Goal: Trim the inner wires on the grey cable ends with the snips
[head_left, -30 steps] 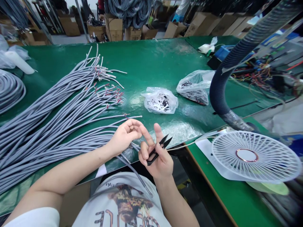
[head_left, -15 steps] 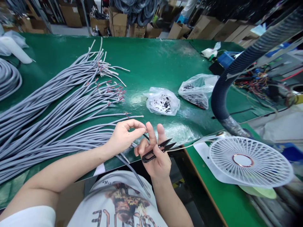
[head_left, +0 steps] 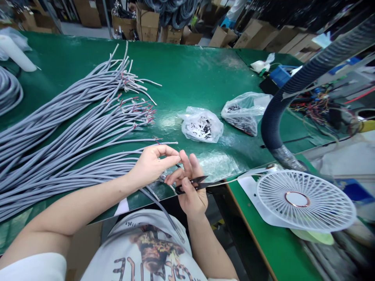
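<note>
Left hand (head_left: 150, 166) pinched closed, contents cannot be told, lies nearer the grey cables (head_left: 99, 171), their long axis running left-right on the table (head_left: 175, 78); right hand (head_left: 195, 201), partly curled, grips black snips (head_left: 200, 179) beyond their right-hand ends.

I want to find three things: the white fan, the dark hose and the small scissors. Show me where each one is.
White fan (head_left: 297, 199): head view, on its round centre.
Dark hose (head_left: 271, 125): head view, on its lower bend.
Small scissors (head_left: 202, 185): head view, on a blade.
</note>
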Demonstrator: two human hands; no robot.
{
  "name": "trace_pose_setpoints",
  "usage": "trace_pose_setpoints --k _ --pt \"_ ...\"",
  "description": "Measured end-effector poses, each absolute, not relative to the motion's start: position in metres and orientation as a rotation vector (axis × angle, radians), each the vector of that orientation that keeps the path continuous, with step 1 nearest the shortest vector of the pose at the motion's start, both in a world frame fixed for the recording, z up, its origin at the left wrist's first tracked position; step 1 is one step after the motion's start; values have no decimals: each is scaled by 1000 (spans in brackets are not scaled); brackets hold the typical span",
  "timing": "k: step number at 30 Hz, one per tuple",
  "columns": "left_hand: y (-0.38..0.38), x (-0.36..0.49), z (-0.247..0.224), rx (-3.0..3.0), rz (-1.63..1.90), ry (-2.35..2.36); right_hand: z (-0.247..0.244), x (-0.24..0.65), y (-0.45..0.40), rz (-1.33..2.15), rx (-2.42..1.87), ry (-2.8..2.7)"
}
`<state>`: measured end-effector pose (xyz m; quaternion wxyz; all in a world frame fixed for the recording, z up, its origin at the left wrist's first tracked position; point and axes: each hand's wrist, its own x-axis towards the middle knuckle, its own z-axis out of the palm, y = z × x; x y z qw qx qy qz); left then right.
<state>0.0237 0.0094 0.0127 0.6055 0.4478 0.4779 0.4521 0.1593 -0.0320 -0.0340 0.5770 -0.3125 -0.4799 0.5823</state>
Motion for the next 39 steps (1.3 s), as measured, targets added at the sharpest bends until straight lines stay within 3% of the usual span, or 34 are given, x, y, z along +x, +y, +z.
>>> trace_pose_setpoints --k 9,15,22,30,39 --pt "15 21 13 993 1037 1097 -45 163 -24 891 -795 -1662" --pt "16 23 10 1000 1029 1086 -44 161 -25 814 -796 -1718" --pt "15 25 3 1010 1063 1073 -42 159 -33 1017 -834 -1545" --pt "7 29 8 1060 1048 1053 -20 164 -25 1659 -659 -829" --pt "9 26 9 986 1007 1016 -16 160 -24 1736 -730 -684"
